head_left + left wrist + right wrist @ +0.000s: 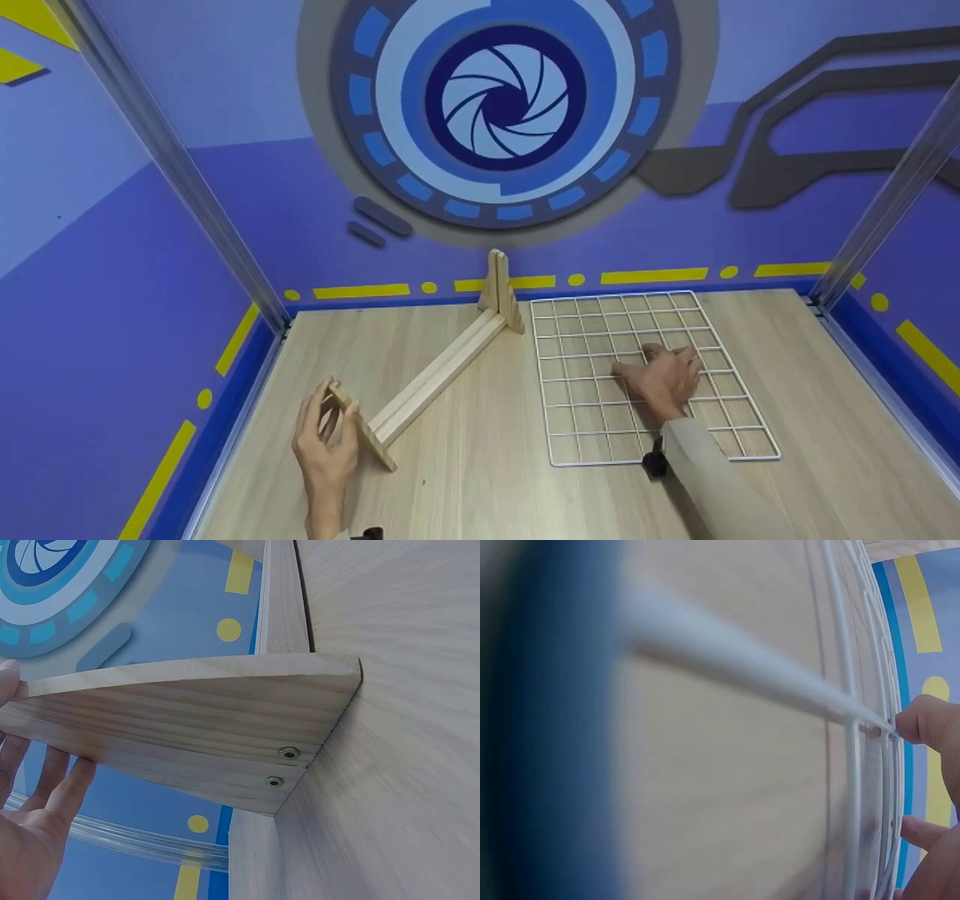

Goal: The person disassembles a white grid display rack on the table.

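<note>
L hand (324, 442) holds stand (442, 367); R (664, 379) on grid (600, 330).

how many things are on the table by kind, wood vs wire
wooden stand: 1, its near end held by the left hand
white wire grid: 1, under the right hand
total: 2

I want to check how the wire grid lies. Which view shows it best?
The head view: the whole wire grid lies flat on the table, the right hand resting on it. The right wrist view shows only blurred wires up close; the left wrist view shows none of it.
</note>
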{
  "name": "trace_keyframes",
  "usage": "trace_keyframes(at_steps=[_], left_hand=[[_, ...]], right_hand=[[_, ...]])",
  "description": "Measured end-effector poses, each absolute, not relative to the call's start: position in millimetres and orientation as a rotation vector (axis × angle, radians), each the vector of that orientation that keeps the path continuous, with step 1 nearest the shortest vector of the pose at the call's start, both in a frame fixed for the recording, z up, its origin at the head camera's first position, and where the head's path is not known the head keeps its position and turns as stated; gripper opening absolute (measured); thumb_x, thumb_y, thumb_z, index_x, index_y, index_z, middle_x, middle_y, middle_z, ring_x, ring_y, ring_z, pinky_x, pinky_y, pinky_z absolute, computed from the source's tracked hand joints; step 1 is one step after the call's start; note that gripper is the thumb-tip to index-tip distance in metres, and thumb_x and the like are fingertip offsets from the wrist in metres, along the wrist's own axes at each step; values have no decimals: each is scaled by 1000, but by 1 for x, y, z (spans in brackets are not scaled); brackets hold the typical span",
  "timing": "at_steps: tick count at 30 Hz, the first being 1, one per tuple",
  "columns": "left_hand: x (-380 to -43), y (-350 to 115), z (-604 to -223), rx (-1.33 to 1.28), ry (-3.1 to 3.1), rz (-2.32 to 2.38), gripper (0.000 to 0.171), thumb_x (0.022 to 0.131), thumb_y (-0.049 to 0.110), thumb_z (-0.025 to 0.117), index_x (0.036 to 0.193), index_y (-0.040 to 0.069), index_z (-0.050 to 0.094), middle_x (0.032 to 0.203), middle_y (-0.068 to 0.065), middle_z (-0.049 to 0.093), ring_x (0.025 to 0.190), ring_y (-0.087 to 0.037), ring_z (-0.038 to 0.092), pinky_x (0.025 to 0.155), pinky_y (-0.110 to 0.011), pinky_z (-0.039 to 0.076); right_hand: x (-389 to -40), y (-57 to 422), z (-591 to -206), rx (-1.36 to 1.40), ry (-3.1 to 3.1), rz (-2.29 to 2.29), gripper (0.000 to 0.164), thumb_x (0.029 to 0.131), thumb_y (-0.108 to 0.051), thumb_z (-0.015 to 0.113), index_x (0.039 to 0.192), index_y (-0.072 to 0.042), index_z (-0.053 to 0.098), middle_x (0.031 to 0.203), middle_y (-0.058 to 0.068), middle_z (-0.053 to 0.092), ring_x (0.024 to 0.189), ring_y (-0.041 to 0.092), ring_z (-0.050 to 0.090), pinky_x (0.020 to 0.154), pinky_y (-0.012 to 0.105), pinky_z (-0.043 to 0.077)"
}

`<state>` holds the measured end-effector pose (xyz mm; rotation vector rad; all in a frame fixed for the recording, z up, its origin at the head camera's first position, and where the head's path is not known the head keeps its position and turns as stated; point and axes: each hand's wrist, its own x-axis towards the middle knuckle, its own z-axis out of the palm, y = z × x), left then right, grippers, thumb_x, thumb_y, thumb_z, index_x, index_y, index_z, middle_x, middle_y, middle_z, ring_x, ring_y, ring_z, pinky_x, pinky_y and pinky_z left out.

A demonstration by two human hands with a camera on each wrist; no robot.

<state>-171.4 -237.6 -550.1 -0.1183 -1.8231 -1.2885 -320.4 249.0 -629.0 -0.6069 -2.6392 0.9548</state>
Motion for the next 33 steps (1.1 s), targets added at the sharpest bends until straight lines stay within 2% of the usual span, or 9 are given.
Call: trace_keyframes(at_steps=[14, 23, 33], left_hand=[[-173, -237, -553, -121, -1807, -1271, 56, 84, -22, 76, 138, -13, 62, 122, -31, 67, 113, -8, 67, 101, -25, 59], [-187, -250, -580, -67, -1823, -1280, 62, 81, -25, 77, 140, -10, 62, 124, -27, 67, 115, -3, 65, 102, -18, 58], [-171, -238, -553, -110, -1831, -1259, 56, 85, -21, 76, 138, -14, 61, 122, -31, 67, 113, -6, 66, 101, -21, 58]], right_hand=[[-321, 251, -628, -606, -2678, 960, 80, 70, -43, 92, 139, -8, 70, 133, 29, 43, 122, 46, 38, 95, 59, 40], [-318, 255, -631, -549, -2658, 991, 76, 74, -41, 91, 138, -6, 71, 134, 31, 44, 127, 48, 37, 100, 62, 39], [-315, 253, -630, -526, -2680, 965, 74, 79, -44, 90, 139, -5, 70, 135, 33, 43, 125, 48, 37, 98, 62, 39]])
